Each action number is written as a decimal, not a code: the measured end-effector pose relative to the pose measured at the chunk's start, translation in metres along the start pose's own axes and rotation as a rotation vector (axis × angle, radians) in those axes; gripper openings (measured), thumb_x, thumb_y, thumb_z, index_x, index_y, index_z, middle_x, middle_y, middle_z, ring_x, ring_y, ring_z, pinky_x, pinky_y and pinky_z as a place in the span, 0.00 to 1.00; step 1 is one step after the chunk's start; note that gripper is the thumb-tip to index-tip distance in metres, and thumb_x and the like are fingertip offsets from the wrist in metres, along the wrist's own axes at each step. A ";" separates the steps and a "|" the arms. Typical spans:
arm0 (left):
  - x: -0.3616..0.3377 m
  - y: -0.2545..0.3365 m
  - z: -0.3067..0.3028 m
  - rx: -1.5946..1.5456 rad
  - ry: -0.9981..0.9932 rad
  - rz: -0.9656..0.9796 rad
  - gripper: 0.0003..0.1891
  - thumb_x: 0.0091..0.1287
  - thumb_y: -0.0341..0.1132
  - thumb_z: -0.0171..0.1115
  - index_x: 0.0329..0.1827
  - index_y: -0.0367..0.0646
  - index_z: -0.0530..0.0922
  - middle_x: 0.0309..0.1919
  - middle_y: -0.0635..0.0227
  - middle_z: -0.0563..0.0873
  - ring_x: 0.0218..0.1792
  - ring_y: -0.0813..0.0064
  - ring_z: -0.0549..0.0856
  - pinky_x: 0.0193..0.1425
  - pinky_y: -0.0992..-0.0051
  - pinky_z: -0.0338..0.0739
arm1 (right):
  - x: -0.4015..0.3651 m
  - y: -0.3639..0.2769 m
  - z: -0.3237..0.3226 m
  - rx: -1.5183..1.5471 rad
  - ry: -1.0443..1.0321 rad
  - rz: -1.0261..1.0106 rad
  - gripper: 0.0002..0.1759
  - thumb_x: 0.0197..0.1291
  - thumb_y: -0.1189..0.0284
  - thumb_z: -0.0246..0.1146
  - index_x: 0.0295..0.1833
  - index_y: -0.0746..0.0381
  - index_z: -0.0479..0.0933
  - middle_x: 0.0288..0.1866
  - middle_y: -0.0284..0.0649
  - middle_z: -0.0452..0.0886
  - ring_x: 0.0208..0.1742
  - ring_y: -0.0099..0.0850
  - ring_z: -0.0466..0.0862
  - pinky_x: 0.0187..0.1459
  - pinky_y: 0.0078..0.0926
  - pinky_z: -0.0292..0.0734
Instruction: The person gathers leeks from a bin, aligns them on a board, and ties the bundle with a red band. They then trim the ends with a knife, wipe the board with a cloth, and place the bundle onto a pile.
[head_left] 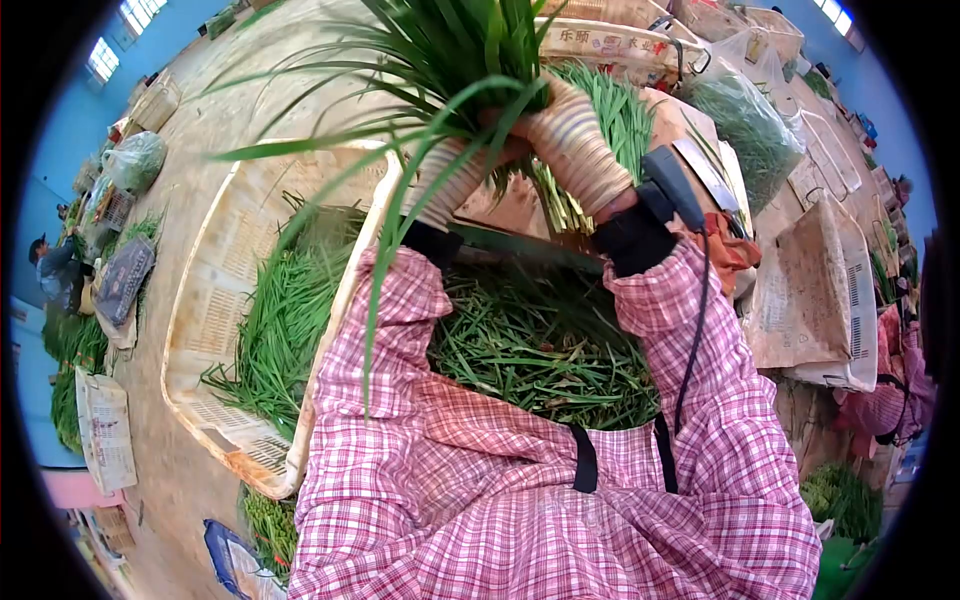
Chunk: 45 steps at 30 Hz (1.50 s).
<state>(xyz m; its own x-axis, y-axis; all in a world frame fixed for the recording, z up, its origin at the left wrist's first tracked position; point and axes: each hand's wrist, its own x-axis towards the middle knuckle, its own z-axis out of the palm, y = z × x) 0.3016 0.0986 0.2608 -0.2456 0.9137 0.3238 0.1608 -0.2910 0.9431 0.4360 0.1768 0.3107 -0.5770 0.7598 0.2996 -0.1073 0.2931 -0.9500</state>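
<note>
A bunch of garlic chives (480, 60) is raised at the top of the view, its long green leaves spreading up and left. My right hand (570, 125), in a striped knit glove, is closed around the bunch. My left hand (455, 175), gloved alike, presses against the bunch's lower left side; the leaves partly hide its fingers. Pale cut stem ends (560, 205) point down between my wrists. Below my forearms lies a heap of loose green leaves (540, 345). A dark device (675, 190) with a black cable sits at my right wrist.
On the left stands a white plastic crate (205, 330) holding green leaves. More chives (615, 115) lie beyond my right hand, near a flat metal blade (705, 170). At right are a tilted crate (855, 300) and a plastic bag of greens (745, 120). A person (60, 270) works far left.
</note>
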 end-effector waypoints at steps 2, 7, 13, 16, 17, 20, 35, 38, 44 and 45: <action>-0.003 -0.007 -0.013 -0.122 -0.061 -0.033 0.18 0.65 0.34 0.74 0.56 0.39 0.84 0.50 0.65 0.90 0.51 0.74 0.86 0.55 0.72 0.83 | 0.001 -0.001 0.004 0.141 -0.049 0.040 0.24 0.53 0.71 0.78 0.54 0.67 0.81 0.37 0.38 0.89 0.36 0.24 0.86 0.39 0.27 0.84; 0.014 -0.086 -0.030 0.207 -0.033 0.374 0.17 0.74 0.39 0.61 0.60 0.38 0.79 0.53 0.68 0.88 0.49 0.73 0.85 0.59 0.71 0.82 | 0.001 0.023 0.016 0.130 -0.052 0.080 0.14 0.57 0.76 0.74 0.49 0.65 0.83 0.38 0.40 0.87 0.31 0.31 0.86 0.30 0.32 0.84; 0.010 -0.085 -0.015 0.025 0.162 0.140 0.19 0.74 0.38 0.61 0.63 0.39 0.75 0.54 0.67 0.86 0.48 0.74 0.84 0.56 0.70 0.83 | 0.011 0.038 0.009 0.038 -0.256 0.033 0.17 0.66 0.70 0.69 0.56 0.67 0.80 0.45 0.37 0.86 0.40 0.26 0.86 0.36 0.29 0.84; 0.003 -0.060 -0.002 -0.402 0.289 0.023 0.18 0.66 0.34 0.71 0.57 0.38 0.80 0.50 0.65 0.87 0.43 0.74 0.86 0.47 0.70 0.85 | -0.005 -0.009 0.014 0.069 -0.337 -0.058 0.30 0.66 0.63 0.67 0.69 0.66 0.71 0.52 0.43 0.84 0.51 0.32 0.85 0.52 0.29 0.82; -0.003 -0.039 0.005 -0.669 0.379 -0.040 0.18 0.63 0.32 0.74 0.54 0.38 0.82 0.49 0.64 0.88 0.41 0.73 0.87 0.42 0.71 0.86 | -0.008 -0.011 0.012 0.030 -0.402 -0.218 0.34 0.65 0.62 0.68 0.72 0.66 0.69 0.51 0.44 0.85 0.52 0.34 0.84 0.55 0.29 0.81; -0.018 -0.028 -0.012 -0.761 0.215 -0.214 0.13 0.65 0.32 0.72 0.50 0.39 0.84 0.43 0.63 0.90 0.41 0.69 0.89 0.46 0.67 0.87 | -0.013 0.013 -0.011 -0.097 -0.199 -0.235 0.41 0.66 0.53 0.68 0.75 0.67 0.64 0.60 0.49 0.81 0.57 0.34 0.82 0.61 0.30 0.76; -0.076 -0.043 0.023 -1.161 0.329 -0.312 0.08 0.66 0.33 0.71 0.44 0.44 0.82 0.42 0.67 0.88 0.53 0.63 0.87 0.63 0.50 0.83 | -0.136 0.045 -0.030 0.268 -0.433 0.392 0.33 0.74 0.43 0.55 0.57 0.64 0.81 0.51 0.32 0.84 0.50 0.21 0.79 0.54 0.22 0.75; -0.082 -0.042 0.032 -1.015 0.333 -0.453 0.09 0.66 0.31 0.71 0.46 0.42 0.82 0.43 0.61 0.88 0.47 0.61 0.88 0.55 0.55 0.87 | -0.136 0.037 -0.034 0.384 -0.412 0.450 0.36 0.72 0.40 0.56 0.57 0.66 0.81 0.49 0.32 0.85 0.48 0.22 0.81 0.54 0.23 0.75; -0.081 -0.028 0.047 -0.922 0.335 -0.663 0.10 0.64 0.31 0.72 0.46 0.37 0.84 0.40 0.59 0.89 0.39 0.62 0.89 0.47 0.59 0.88 | -0.140 0.066 -0.034 0.029 -0.544 0.458 0.26 0.59 0.66 0.74 0.60 0.67 0.79 0.39 0.31 0.85 0.40 0.20 0.82 0.45 0.22 0.78; -0.082 -0.035 0.045 -0.945 0.329 -0.693 0.11 0.64 0.31 0.72 0.46 0.37 0.84 0.41 0.59 0.89 0.39 0.62 0.89 0.47 0.58 0.88 | -0.143 0.064 -0.036 0.086 -0.552 0.497 0.26 0.59 0.67 0.74 0.61 0.67 0.78 0.37 0.30 0.85 0.40 0.20 0.82 0.45 0.22 0.78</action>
<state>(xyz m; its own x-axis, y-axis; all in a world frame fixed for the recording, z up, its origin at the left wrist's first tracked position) 0.3591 0.0470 0.1977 -0.2561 0.8817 -0.3962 -0.8268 0.0126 0.5623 0.5411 0.1082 0.2099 -0.8943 0.3822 -0.2326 0.2219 -0.0726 -0.9724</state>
